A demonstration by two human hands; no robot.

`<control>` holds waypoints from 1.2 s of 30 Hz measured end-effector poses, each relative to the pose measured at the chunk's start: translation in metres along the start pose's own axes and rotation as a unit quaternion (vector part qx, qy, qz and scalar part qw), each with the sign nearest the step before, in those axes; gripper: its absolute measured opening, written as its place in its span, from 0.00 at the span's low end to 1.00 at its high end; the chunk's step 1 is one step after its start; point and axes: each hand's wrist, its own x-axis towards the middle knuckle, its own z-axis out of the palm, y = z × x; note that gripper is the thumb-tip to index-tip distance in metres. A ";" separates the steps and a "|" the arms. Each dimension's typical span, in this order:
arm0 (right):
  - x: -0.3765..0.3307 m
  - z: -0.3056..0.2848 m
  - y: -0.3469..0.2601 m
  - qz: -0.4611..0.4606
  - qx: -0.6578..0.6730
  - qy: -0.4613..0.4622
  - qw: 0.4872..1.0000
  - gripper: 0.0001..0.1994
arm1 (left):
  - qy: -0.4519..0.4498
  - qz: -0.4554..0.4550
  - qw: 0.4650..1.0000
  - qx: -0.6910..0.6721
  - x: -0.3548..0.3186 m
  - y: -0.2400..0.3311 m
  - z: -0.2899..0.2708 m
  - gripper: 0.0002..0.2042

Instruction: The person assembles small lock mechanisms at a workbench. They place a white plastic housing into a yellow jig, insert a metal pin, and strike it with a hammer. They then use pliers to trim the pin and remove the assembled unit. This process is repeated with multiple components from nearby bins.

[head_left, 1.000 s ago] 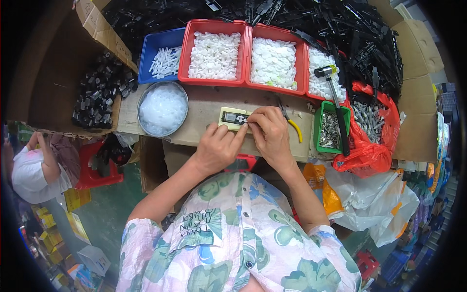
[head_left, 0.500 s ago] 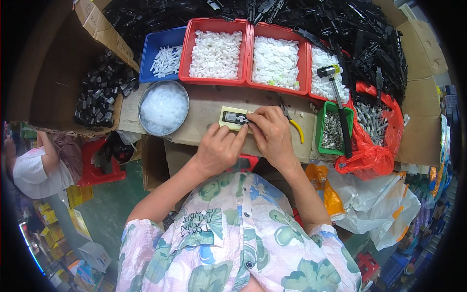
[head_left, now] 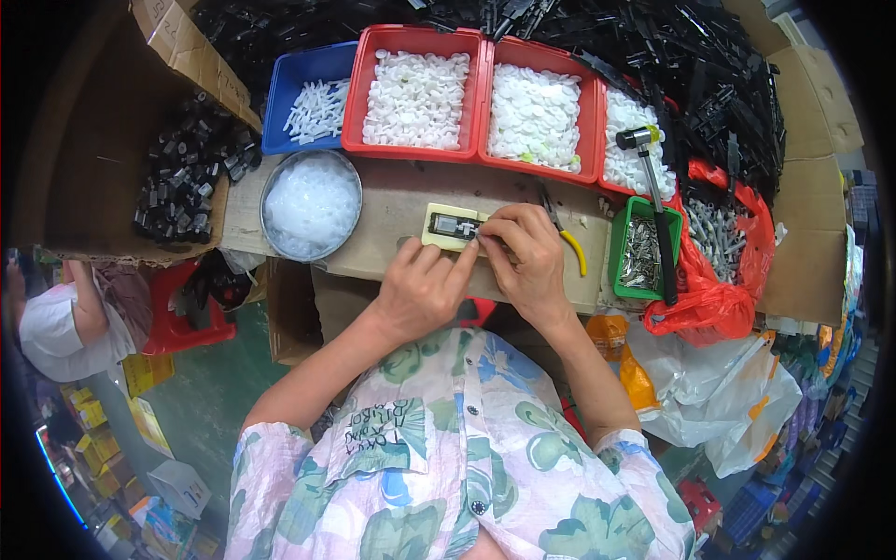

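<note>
Pale yellow plastic forms the small fixture block [head_left: 450, 227], which lies flat on the table [head_left: 392, 201] with a dark, metal-looking part seated in its middle; by its look it is light, rigid and smooth, best steadied by pressing on its flat edges, while the small seated part calls for a fingertip pinch. Left hand [head_left: 422, 291], nearest the body, rests palm down just short of the block, its fingers reaching toward the near right corner; whether its grip closes on anything cannot be told. Right hand [head_left: 525, 254] arches beside it, fingertips curled in a pinching grip at the block's right end, on a piece too small to identify. Beyond the grips stand a round metal bowl [head_left: 311, 203] of translucent white pieces, red bins [head_left: 483, 89] of white parts, and a blue bin [head_left: 299, 89]. Right of the grips lie yellow-handled pliers [head_left: 567, 245], a green bin [head_left: 640, 252] and a hammer [head_left: 653, 201].
</note>
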 end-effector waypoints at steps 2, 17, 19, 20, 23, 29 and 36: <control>0.001 0.002 -0.002 -0.008 -0.001 0.001 1.000 0.07 | 0.005 -0.003 1.000 -0.005 0.000 0.000 0.001 0.20; 0.007 -0.004 -0.003 0.027 0.021 -0.045 0.998 0.08 | 0.007 -0.018 1.000 -0.015 0.003 0.001 0.000 0.19; 0.007 -0.005 -0.002 0.022 0.021 -0.045 0.999 0.09 | 0.009 -0.024 0.999 -0.029 0.003 0.001 -0.001 0.19; 0.006 -0.004 -0.001 0.013 0.020 -0.045 0.999 0.10 | 0.011 -0.027 0.999 -0.037 0.004 0.001 -0.001 0.19; 0.003 -0.005 -0.001 -0.004 0.006 -0.045 0.999 0.12 | 0.023 -0.016 0.998 -0.064 0.004 -0.003 -0.003 0.20; 0.002 -0.003 -0.004 -0.028 -0.026 -0.047 0.998 0.13 | 0.045 -0.086 0.995 -0.039 0.003 -0.021 -0.019 0.20; 0.001 -0.001 -0.005 -0.053 -0.058 -0.047 0.996 0.14 | 0.020 -0.077 0.995 -0.051 0.006 -0.028 -0.019 0.18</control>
